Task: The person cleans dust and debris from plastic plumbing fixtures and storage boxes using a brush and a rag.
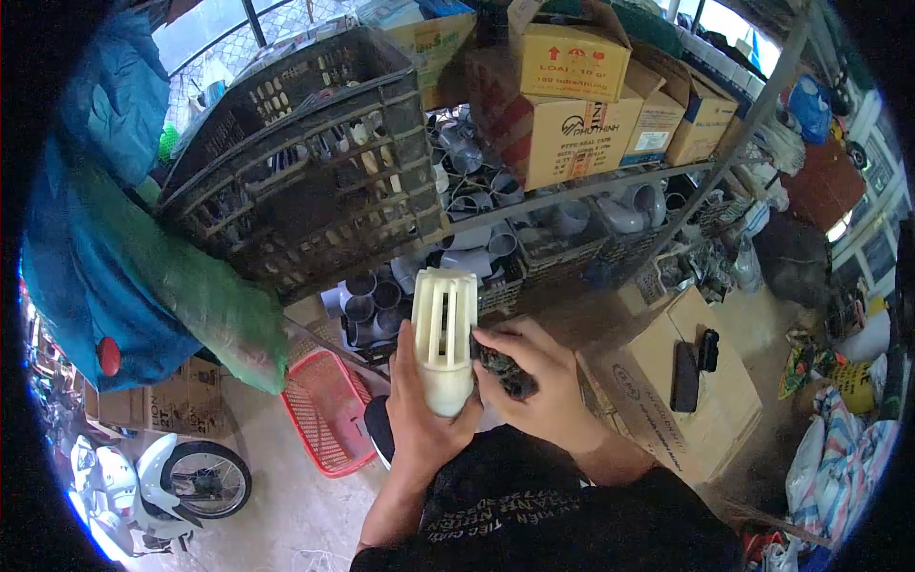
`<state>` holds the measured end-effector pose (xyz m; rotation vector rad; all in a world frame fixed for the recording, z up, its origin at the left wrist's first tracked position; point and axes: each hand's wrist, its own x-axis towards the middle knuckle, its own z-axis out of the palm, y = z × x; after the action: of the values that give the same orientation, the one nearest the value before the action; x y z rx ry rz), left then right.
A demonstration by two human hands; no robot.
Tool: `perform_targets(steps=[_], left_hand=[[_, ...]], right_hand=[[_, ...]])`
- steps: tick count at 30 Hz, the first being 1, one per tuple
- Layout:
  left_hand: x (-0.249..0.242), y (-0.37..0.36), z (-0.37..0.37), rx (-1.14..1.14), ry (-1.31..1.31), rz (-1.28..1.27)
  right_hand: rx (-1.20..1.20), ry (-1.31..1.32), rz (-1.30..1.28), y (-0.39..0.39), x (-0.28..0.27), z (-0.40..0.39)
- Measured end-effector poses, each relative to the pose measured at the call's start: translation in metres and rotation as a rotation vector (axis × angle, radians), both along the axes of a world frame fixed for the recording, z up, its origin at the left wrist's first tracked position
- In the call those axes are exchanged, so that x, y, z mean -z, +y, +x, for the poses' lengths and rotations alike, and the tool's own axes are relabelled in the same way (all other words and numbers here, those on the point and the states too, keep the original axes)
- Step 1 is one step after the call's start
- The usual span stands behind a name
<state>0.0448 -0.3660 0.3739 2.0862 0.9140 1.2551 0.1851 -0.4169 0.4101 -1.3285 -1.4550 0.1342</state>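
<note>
A cream plastic strainer fitting with long slots stands upright in front of my chest. My left hand wraps round its lower left side, thumb across the rounded base. From the right, my right hand grips a dark, crumpled rag and holds it against the side of the fitting. The fingers of that hand are bent, with the index finger near the middle of the slotted part.
A red plastic basket sits on the floor at left. A cardboard box at right carries a black phone-like object. Ahead, a metal shelf holds a black crate, cartons and grey pipe fittings. A motorbike wheel shows lower left.
</note>
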Motion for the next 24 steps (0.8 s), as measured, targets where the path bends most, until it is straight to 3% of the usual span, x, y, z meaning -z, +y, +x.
perform_targets(steps=[3,7,11,15,18,20,22,24], left_hand=[[0.006,-0.003,0.001,0.026,0.009,-0.004],[0.0,-0.006,-0.002,0.035,0.08,-0.035],[-0.005,-0.017,-0.001,0.035,0.193,-0.093],[-0.002,-0.015,-0.002,0.013,0.202,-0.034],[-0.002,-0.018,0.0,0.026,0.185,0.03],[0.006,-0.014,0.002,0.028,0.1,0.028],[0.009,-0.006,0.0,0.039,0.052,0.009],[0.009,-0.008,0.0,0.084,0.016,-0.032]], right_hand=[[-0.088,0.138,-0.074,0.003,0.0,0.014],[-0.226,0.528,-0.207,0.016,-0.006,0.031],[-0.099,0.593,-0.094,0.028,-0.023,0.041],[0.051,0.38,-0.035,0.02,-0.011,0.023],[0.025,0.694,-0.073,0.011,0.01,0.015],[0.032,0.314,-0.047,0.002,0.018,0.004],[-0.07,0.476,-0.103,-0.006,0.018,-0.001],[-0.089,0.448,-0.16,-0.008,0.007,0.007]])
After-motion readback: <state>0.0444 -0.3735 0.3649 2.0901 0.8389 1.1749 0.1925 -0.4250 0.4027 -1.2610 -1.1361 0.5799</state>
